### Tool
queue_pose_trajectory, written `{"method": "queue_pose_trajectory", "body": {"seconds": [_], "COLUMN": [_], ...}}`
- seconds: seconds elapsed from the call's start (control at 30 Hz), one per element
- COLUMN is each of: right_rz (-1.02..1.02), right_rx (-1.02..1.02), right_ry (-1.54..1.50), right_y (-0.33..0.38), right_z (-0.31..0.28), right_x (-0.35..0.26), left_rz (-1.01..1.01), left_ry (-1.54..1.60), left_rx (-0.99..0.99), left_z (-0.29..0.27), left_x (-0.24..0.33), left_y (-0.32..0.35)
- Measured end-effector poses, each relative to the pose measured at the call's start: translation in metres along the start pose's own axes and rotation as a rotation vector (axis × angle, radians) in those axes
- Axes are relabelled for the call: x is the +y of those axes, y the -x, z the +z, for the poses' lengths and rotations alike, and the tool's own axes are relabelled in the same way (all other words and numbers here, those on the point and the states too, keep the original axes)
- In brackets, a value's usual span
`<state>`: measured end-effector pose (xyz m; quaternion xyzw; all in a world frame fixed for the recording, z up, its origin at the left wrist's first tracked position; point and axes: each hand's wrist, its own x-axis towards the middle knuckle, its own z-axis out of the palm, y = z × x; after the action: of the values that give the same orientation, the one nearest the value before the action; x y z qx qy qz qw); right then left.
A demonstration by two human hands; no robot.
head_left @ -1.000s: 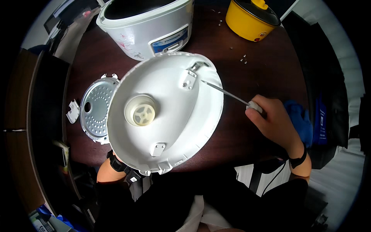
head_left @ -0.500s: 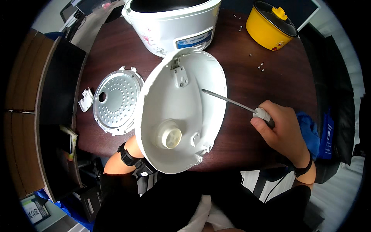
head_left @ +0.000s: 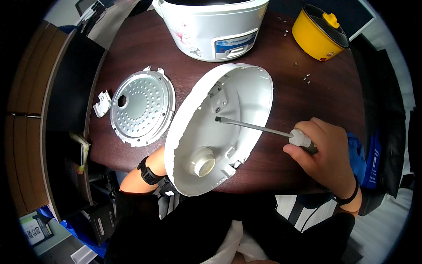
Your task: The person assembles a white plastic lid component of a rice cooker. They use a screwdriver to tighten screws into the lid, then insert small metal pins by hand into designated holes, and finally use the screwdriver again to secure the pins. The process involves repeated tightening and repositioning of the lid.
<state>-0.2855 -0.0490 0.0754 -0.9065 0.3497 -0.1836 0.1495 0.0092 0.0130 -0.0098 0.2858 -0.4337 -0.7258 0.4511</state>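
Nearest to me, my left forearm comes up behind the white cooker lid (head_left: pixel 228 127); the left hand itself is hidden by the lid, so I cannot tell its grip, only that the lid stands tilted on edge, inner face toward me, seemingly propped from behind. Right hand (head_left: pixel 327 152) is closed firmly round the pale handle of a flat-blade screwdriver (head_left: pixel 259 126), shaft running left, tip resting inside the lid just below the hinge bracket near its upper rim. The lid sits at the near-centre of the dark wooden table (head_left: pixel 307 101), lower edge close to the table's front. My judgement: it is a light, hollow plastic shell, stiff but liable to crack at the tabs, smooth and a bit slippery; best held by the rim or the outer back, not the central steam cap. Just left of it lies the perforated metal inner plate (head_left: pixel 143 105), flat, with a small white plastic clip (head_left: pixel 102 103) beside it. Farther back stand the white cooker body (head_left: pixel 211 26), some loose screws (head_left: pixel 306 78), and a small yellow pot (head_left: pixel 317 31).
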Motion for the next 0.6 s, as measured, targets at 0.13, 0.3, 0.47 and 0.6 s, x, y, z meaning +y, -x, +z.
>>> {"method": "queue_pose_trajectory", "body": {"seconds": [0.13, 0.3, 0.47, 0.6], "right_rz": [-0.008, 0.011, -0.003, -0.015], "right_rx": [-0.020, -0.016, 0.012, 0.021], "right_ry": [0.072, 0.088, 0.110, 0.144], "right_y": [0.001, 0.005, 0.005, 0.005], "right_z": [-0.004, -0.006, -0.007, -0.008], "right_x": [-0.002, -0.001, 0.000, -0.001], "left_rz": [0.012, 0.050, 0.110, 0.250], "left_ry": [0.054, 0.209, 0.220, -0.033], "left_rx": [-0.016, -0.033, 0.009, 0.233], "left_z": [-0.003, -0.015, -0.019, -0.001], "left_x": [-0.005, -0.028, -0.036, -0.033], "left_y": [-0.005, -0.021, -0.029, -0.029]}}
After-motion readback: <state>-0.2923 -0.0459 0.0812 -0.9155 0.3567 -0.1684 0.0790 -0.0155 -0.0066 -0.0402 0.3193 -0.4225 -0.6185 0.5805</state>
